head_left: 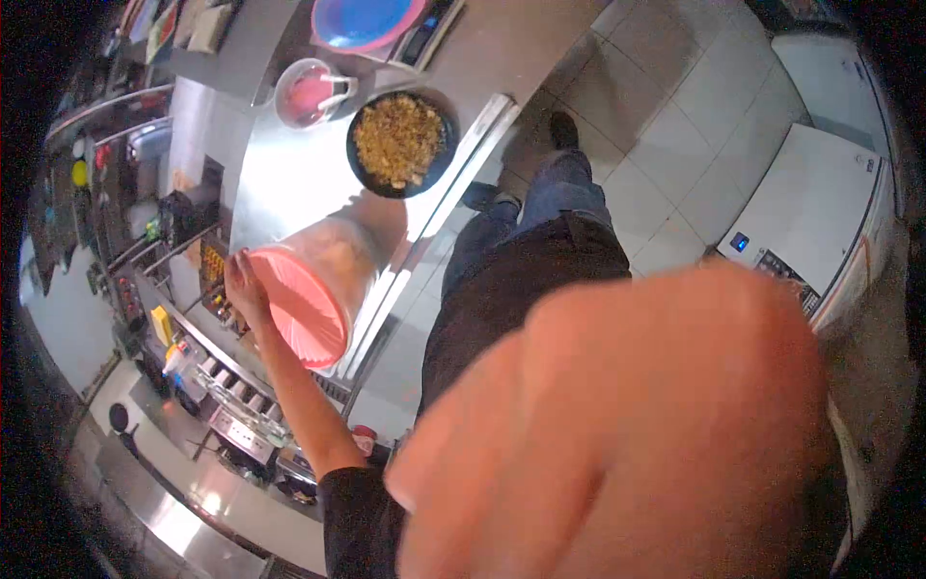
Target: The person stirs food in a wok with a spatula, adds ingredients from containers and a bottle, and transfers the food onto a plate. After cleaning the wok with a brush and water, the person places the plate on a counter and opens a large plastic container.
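At the left, my left hand (246, 287) rests against the rim of a pink lid (297, 307), its fingers bent over the edge. The lid sits on a large translucent tub (340, 253) with pale orange contents, on the metal counter. My right hand (627, 425) fills the lower right, very close to the camera and blurred. Its fingers are curled together; whatever they hold, if anything, is hidden. Beyond the tub stands a black round pan or bowl (400, 143) of crumbly golden-brown food. Next to it is a clear container (311, 95) with something pink and a white handle.
A blue and pink round tray (365, 19) lies on the counter (511, 39) near the top. Crowded shelves and a yellow sponge-like item (161, 325) are at the left. A white appliance (808, 207) stands on the tiled floor (661, 125) to the right.
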The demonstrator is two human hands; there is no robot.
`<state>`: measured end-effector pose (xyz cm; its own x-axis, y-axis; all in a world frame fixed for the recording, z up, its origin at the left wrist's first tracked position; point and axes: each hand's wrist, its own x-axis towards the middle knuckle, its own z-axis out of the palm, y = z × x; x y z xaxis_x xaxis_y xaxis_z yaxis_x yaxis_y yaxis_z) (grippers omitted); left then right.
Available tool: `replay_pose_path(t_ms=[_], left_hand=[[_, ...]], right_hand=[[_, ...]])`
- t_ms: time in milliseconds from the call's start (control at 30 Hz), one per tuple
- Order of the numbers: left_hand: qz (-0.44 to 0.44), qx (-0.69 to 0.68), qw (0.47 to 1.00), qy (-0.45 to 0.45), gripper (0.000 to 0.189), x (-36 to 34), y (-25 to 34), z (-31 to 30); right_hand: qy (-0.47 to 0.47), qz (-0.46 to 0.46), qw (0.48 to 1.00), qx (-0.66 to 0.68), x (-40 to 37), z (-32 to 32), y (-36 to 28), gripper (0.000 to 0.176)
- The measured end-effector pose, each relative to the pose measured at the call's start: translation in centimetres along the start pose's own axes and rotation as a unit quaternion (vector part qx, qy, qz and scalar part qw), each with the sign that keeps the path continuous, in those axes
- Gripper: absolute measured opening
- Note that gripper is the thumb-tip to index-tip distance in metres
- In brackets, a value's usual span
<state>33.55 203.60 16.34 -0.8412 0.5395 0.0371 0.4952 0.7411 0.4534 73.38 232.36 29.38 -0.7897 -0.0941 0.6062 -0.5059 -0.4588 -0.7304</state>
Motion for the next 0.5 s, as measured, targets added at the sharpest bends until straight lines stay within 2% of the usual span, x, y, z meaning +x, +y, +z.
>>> replay_pose_path(t_ms=[67, 100, 133, 200, 233, 300, 333, 367, 400, 433, 500], left_hand=[[-0.001, -0.046, 0.999, 0.009, 0.039, 0.1, -1.0, 0.3], [0.005, -0.109, 0.993, 0.048, 0.036, 0.4, -2.0, 1.2], [0.004, 0.002, 0.997, 0.072, 0.040, 0.6, -1.0, 1.2], [0.061, -0.029, 0.993, 0.101, 0.045, 0.7, -0.1, 2.2], [0.062, -0.027, 0.992, 0.108, 0.045, 1.0, 0.3, 2.6], [0.013, 0.086, 0.983, 0.159, 0.049, 0.8, 0.6, 2.9], [0.004, 0.072, 0.983, 0.169, 0.050, 0.7, 1.4, 2.9], [0.044, 0.042, 0.981, 0.183, 0.048, 1.6, -1.9, 3.8], [0.012, 0.010, 0.983, 0.183, 0.046, 1.2, -0.5, 3.7], [0.015, 0.049, 0.979, 0.195, 0.043, 1.5, -0.4, 3.8], [0.066, 0.029, 0.971, 0.226, 0.039, 1.7, -0.7, 4.2]], right_hand=[[-0.004, -0.001, 1.000, 0.012, 0.7, 1.3, 0.4, 0.030], [-0.010, -0.002, 1.000, 0.017, 1.0, 1.7, 0.6, 0.030], [-0.017, -0.008, 1.000, 0.023, 1.2, 1.9, 0.6, 0.029], [-0.027, -0.013, 0.999, 0.036, 1.6, 1.9, 0.2, 0.029], [-0.036, -0.015, 0.998, 0.043, 2.0, 1.8, 0.0, 0.029], [-0.053, -0.019, 0.996, 0.068, 2.3, 1.4, -0.3, 0.029], [-0.067, -0.018, 0.994, 0.080, 2.8, 1.5, -0.1, 0.029], [-0.080, -0.018, 0.993, 0.089, 3.2, 1.3, 0.0, 0.029], [-0.092, -0.018, 0.990, 0.104, 3.7, 1.2, 0.2, 0.029], [-0.108, -0.016, 0.987, 0.119, 4.3, 1.0, 0.6, 0.029], [-0.141, 0.000, 0.979, 0.145, 5.5, 0.1, 2.0, 0.029]])
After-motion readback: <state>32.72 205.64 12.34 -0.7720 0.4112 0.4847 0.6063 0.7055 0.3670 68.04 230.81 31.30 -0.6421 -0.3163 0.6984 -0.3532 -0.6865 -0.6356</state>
